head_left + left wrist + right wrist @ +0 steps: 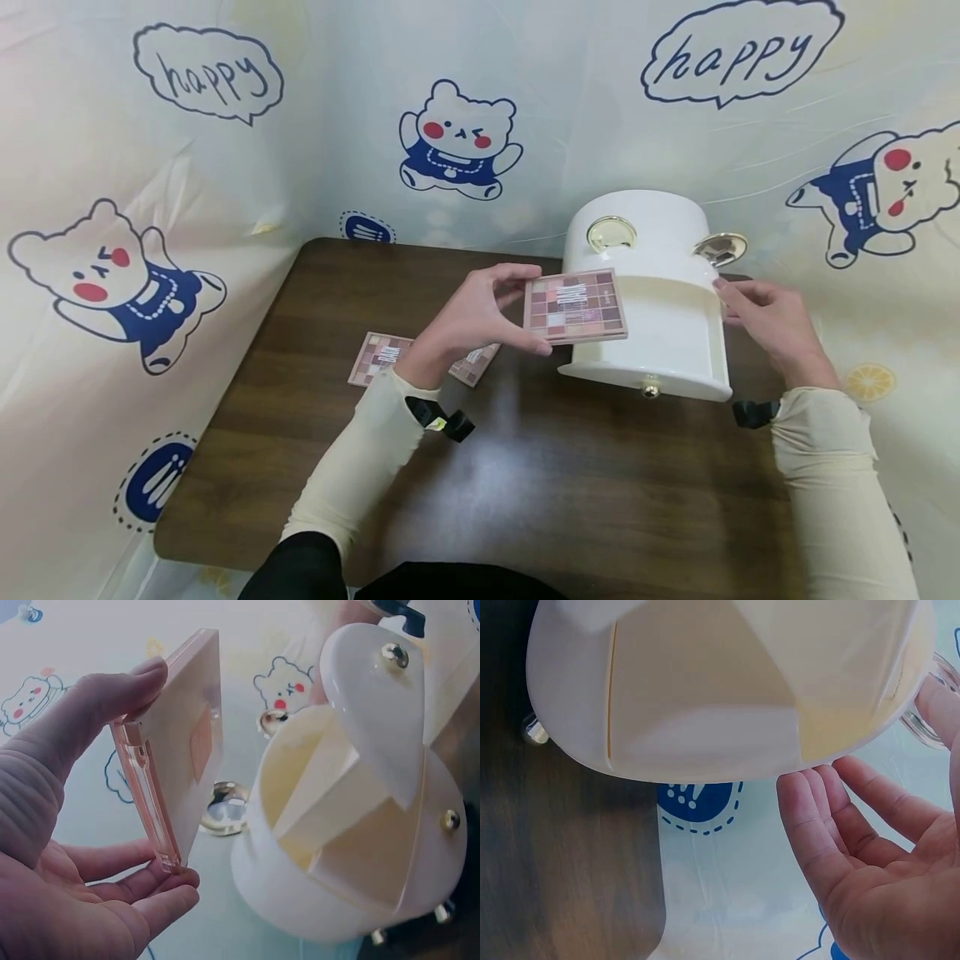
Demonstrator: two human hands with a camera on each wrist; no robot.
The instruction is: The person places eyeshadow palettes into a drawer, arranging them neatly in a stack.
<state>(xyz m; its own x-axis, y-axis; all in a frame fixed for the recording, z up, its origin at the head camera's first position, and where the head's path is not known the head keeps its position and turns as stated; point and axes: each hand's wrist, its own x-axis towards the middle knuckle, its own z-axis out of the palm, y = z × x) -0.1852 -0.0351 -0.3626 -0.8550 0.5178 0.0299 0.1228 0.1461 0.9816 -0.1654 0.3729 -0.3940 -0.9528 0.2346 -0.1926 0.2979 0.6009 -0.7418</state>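
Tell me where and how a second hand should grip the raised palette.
The palette is probably best pinched at its free right edge, from the right: it is thin and flat, and the left hand grips its left side.

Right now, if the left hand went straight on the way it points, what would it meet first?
Likely the white container, met first by the palette in the left hand; depth is unclear.

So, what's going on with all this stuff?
A person's left hand holds up a flat, square, pink-and-brown checked case near a white, rounded, shiny container with gold handles, which stands open. The person's right hand has its fingers at the container's edge. Two similar checked cases lie on the dark brown wood-grain table.
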